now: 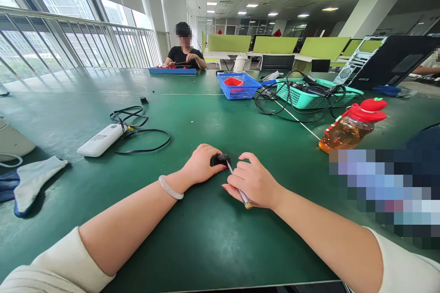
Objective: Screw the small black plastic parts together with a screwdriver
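My left hand (202, 163) is closed around a small black part (216, 160) on the green tabletop, holding it from the left with thumb and fingers. What kind of part it is, I cannot make out. In my right hand (254, 180) is a slim screwdriver (242, 194) with a clear handle and a tan end cap, gripped between thumb and fingers. Its metal shaft slants up and to the left, and the tip meets the right side of the black part. A pale bangle circles my left wrist.
A white power strip (101, 140) with a looped black cable lies left; a glove (37, 180) is nearer. Blue (240, 93) and teal (319, 102) baskets with cables stand at the back right. A red-capped bottle (350, 128) leans right. Another person (184, 50) works across the table (192, 233).
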`<state>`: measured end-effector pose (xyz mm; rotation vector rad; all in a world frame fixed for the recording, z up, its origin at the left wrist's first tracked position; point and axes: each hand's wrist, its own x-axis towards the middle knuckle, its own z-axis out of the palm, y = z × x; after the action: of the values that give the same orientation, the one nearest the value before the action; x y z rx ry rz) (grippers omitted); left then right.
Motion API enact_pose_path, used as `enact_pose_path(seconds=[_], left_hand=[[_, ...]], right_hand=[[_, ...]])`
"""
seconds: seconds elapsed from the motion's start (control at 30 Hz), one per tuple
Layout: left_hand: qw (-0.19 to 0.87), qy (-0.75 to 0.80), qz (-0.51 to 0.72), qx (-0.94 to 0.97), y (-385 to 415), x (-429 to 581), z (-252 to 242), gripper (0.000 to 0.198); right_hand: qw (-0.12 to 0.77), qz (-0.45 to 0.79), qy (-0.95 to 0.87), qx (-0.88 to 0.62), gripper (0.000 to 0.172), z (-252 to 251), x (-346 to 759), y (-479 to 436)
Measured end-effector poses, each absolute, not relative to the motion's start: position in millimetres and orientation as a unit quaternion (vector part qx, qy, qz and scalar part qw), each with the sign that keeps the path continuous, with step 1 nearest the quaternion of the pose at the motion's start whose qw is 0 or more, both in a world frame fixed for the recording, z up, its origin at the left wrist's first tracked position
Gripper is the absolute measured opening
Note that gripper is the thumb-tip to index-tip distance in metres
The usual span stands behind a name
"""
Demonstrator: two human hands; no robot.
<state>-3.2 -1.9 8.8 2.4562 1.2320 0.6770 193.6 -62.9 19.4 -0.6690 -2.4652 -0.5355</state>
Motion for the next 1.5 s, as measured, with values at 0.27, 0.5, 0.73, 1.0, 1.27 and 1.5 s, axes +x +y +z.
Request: enact_pose_path(seconds=[0.27, 0.5, 0.73, 1.0, 1.27, 1.5], left_hand=[[0.153, 0.433, 0.235, 0.856, -1.3, -3.3, 7.3, 0.03], [0.154, 0.425, 0.23, 0.862, 0.3, -4.4, 6.1, 0.03], [0.16, 0.429, 0.225, 0.86, -0.6, -4.0, 7.2, 0.031], [0.156, 0.427, 0.225, 0.862, -0.6, -4.1, 6.5, 0.03], [0.152, 0.425, 0.234, 0.861, -0.4, -4.2, 4.9, 0.028], [0.147, 0.421, 0.242, 0.862, 0.5, -4.9, 3.0, 0.027]], right_hand=[[0.382, -0.113, -0.879, -0.263, 0.024, 19.8, 196.0, -59.4], [0.478, 0.162, -0.762, -0.405, 0.032, 15.9, 206.6, -47.9], [0.561, 0.409, -0.578, -0.428, 0.048, -0.9, 209.1, -27.8], [0.52, 0.296, -0.684, -0.418, 0.05, 12.4, 210.2, -43.6], [0.37, -0.068, -0.901, -0.214, 0.024, 22.0, 199.2, -59.8], [0.333, -0.13, -0.908, -0.219, 0.026, 21.1, 196.4, -62.5]])
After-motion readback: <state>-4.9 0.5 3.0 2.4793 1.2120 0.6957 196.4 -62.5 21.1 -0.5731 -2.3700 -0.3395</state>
